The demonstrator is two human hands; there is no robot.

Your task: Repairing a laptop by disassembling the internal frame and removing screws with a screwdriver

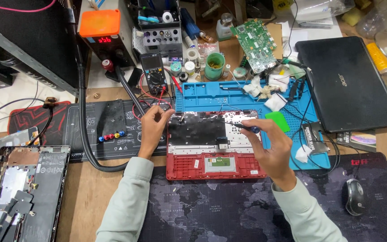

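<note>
Right hand [272, 145] clamps screwdriver [240, 125], tip over red laptop shell [189, 166]; left hand [154, 122] pinched at shell's top-left corner, steadying it.

Screens, labels and a package lying around the bench

A small red-lit display [104, 39] is glowing on the black unit under the orange block at top left; a white sticker [196, 163] is sitting on the red laptop shell [184, 168]; a dark flat package [357, 140] is resting right of the blue mat [211, 94].

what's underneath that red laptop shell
The red laptop shell lies across a blue work mat and a dark map-print desk mat. What lies directly beneath it is covered.
</note>
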